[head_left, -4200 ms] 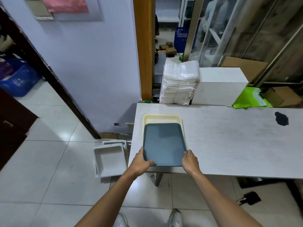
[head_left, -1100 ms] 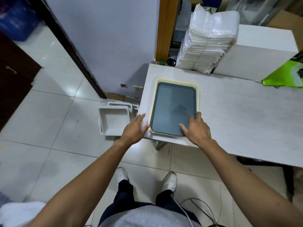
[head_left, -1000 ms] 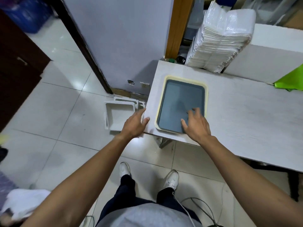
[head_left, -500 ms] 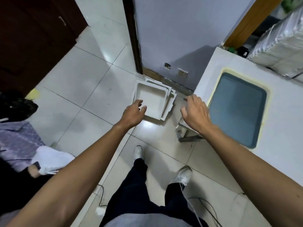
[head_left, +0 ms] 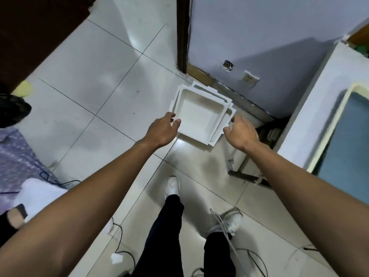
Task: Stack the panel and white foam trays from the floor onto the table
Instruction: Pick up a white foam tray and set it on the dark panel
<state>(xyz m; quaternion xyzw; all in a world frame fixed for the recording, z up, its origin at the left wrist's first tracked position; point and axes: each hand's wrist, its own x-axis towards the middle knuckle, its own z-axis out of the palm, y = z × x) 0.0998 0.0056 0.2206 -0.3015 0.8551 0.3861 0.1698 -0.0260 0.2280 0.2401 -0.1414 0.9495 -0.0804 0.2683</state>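
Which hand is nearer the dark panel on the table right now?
Right. The right hand hovers at the right edge of the white foam trays, on the panel's side; the left hand is at their left edge, farther from the panel.

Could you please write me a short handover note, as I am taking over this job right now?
Left hand: open, holding nothing, at the left rim of the white foam trays.
Right hand: open, holding nothing, by their right side.
Things: the foam trays lie nested on the floor beside the wall. The panel lies in a cream tray on the table.
Done: the panel is on the table.
Left: grip the foam trays, lift them and stack them on the table.
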